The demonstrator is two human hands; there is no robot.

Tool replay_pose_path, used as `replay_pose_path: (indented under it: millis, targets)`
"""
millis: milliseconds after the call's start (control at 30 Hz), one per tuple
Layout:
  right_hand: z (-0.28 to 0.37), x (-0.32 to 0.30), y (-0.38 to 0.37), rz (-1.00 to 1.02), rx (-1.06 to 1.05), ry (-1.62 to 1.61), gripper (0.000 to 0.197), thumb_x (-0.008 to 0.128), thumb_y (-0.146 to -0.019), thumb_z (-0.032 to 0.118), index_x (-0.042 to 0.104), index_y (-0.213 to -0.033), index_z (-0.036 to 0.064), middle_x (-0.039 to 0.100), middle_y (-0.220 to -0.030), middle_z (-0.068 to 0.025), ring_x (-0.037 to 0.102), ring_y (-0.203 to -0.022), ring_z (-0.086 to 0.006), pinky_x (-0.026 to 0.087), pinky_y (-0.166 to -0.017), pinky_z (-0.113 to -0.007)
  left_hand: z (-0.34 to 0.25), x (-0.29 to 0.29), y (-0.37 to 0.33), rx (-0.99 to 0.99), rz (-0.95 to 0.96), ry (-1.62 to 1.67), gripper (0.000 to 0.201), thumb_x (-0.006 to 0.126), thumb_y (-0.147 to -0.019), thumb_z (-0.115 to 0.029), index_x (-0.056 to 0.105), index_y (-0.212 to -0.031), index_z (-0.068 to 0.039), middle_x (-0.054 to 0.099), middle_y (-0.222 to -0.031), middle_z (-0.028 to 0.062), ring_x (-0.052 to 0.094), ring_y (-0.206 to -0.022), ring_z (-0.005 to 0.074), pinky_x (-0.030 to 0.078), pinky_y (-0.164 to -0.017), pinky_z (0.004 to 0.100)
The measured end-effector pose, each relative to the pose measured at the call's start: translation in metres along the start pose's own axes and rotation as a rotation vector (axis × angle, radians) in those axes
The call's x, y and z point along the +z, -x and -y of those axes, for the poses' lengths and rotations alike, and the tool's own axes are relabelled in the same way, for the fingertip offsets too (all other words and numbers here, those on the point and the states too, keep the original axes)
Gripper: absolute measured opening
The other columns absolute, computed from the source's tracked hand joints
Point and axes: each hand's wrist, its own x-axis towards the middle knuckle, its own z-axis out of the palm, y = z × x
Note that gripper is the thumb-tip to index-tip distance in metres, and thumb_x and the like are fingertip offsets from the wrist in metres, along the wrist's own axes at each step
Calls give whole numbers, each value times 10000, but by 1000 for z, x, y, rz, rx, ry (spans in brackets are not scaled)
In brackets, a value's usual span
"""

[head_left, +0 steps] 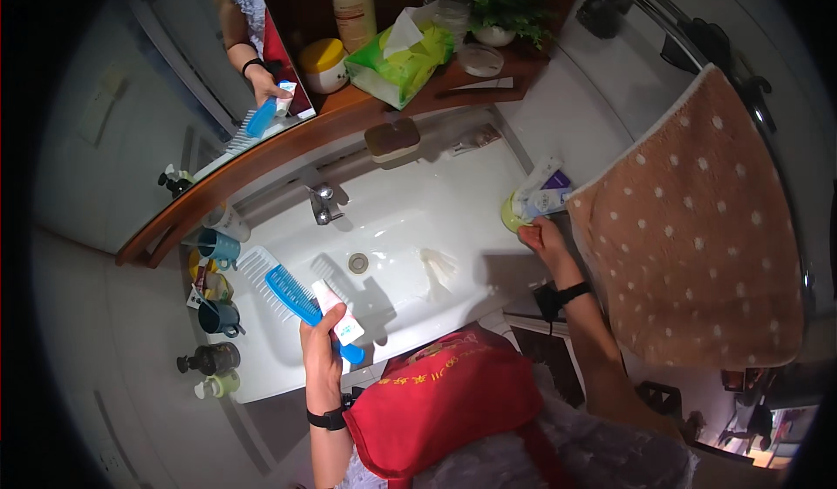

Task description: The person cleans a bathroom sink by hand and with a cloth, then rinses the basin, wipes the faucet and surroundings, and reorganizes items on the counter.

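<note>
1. In our left hand (321,336), near and left of centre over the sink, we hold a long blue plastic comb (292,292) together with a small white-and-pink squeeze tube (347,326).
2. Our left thumb presses on the tube, pinching it along with the comb; the other fingers curl behind, mostly hidden. The comb's toothed end slants far and left, and its handle end shows on the near side of the tube.
3. Our right hand (547,240) reaches to the sink's right side, its fingertips at a light-green round cup (510,215). The fingers are bent and close together, but we cannot tell whether they pinch the cup.
4. In that cup we see upright white and purple tubes (537,187), leaning to the right.
5. Below our left hand lies the wide white ceramic sink (410,310), with a shiny chrome faucet (322,203) at its far side.
6. Along the sink's left edge we have two teal mugs (220,316), one farther than the other.
7. To the right of our right hand hangs a peach-brown towel with white dots (697,245).
</note>
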Motion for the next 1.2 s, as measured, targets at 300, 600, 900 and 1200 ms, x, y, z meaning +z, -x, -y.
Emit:
replay_pose_path:
  millis: [300,600,900,1200]
  targets:
    - [-20,-31,44,-36,-73,-55,207,539,-970,229,614,-923,42,701,-817,-110,677,-676,-178,568,-601,-275,-6,11,-10,-24,116,-55,229,695,-836,6,594,-1041,-12,642,-868,54,650,-719,154,550,-640,281]
    - [3,154,-1,184,138,22,185,603,-919,188,587,-1069,80,603,-862,-94,635,-774,-248,560,-747,-381,-11,-6,-6,-13,52,-6,229,693,-837,16,589,-1038,-18,629,-853,40,636,-708,146,542,-633,277]
    - [-5,228,-189,-533,-456,744,349,683,-854,282,655,-992,-38,711,-860,-156,693,-714,-274,541,-677,-402,-2,-57,28,7,-299,96,428,680,-820,27,536,-1222,8,622,-950,83,656,-807,212,566,-695,332]
    - [14,211,-208,-197,-462,881,144,714,-795,120,689,-814,-20,673,-709,-164,654,-602,-236,493,-544,-385,18,-87,41,-15,-478,139,318,715,-818,-16,563,-1098,-22,608,-867,67,648,-748,224,577,-624,357]
